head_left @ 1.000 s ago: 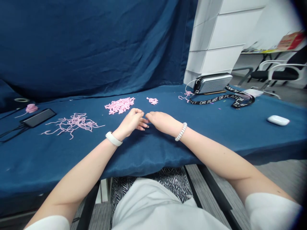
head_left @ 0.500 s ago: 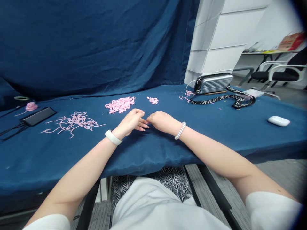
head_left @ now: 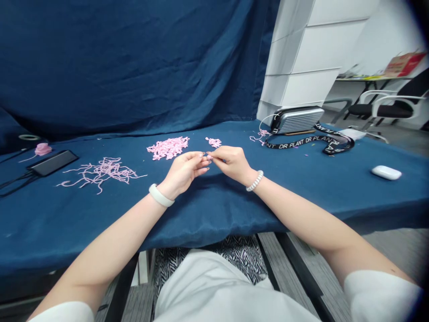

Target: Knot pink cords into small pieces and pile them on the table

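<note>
My left hand [head_left: 185,171] and my right hand [head_left: 232,162] meet fingertip to fingertip a little above the blue-covered table [head_left: 301,188]. Both are curled in a pinch around a tiny pink piece [head_left: 208,157] held between them. Just behind the hands lie a big heap of small pink pieces [head_left: 168,147] and a small heap of pink pieces [head_left: 213,141]. A tangle of pink strands [head_left: 102,171] is spread to the left of my left hand. My left wrist wears a white band, my right a beaded bracelet.
A black phone [head_left: 52,163] and a pink flower-like piece [head_left: 43,149] lie at far left. At back right sit a silver ribbed case [head_left: 296,119] with a black lettered strap [head_left: 303,141] and a white earbud case [head_left: 386,172]. Blue cloth hangs behind; white drawers and chairs stand right.
Both hands have risen off the cloth and moved slightly away from me, fingertips still together; a small pink piece now shows between them.
</note>
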A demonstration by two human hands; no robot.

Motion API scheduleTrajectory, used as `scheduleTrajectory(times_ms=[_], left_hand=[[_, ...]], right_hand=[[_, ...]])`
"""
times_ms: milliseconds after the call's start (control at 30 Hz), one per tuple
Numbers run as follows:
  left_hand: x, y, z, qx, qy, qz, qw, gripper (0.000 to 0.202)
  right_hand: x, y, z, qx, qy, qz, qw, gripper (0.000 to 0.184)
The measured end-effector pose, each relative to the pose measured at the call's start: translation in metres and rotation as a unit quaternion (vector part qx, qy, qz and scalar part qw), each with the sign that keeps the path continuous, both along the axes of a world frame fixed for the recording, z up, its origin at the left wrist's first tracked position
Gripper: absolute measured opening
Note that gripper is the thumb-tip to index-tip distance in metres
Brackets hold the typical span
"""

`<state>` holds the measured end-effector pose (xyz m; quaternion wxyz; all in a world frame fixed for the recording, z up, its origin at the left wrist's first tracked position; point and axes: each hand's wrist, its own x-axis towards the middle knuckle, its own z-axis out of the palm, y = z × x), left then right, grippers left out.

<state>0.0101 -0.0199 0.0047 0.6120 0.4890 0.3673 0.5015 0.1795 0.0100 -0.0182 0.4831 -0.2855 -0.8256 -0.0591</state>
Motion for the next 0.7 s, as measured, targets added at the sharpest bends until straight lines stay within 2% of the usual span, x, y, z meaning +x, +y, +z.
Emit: scheduleTrajectory(times_ms=[133, 300, 567, 700], left_hand=[[0.002, -0.004, -0.002, 0.094, 0.027, 0.024, 0.995, 0.019], [0.003, -0.01, 0.001, 0.217, 0.094, 0.071, 0.969, 0.018], [-0.001, -0.012, 0.001, 0.335, 0.183, 0.086, 0.92, 0.014], [-0.001, -0.011, 0.0, 0.336, 0.181, 0.082, 0.921, 0.018]], right_hand=[[-0.003, 0.001, 0.001, -0.008, 0.109, 0.084, 0.99, 0.015], [-0.005, 0.003, 0.001, -0.042, 0.187, 0.148, 0.97, 0.015], [-0.005, 0.0, 0.002, -0.083, 0.21, 0.154, 0.962, 0.014], [-0.006, -0.002, 0.004, -0.096, 0.195, 0.148, 0.965, 0.01]])
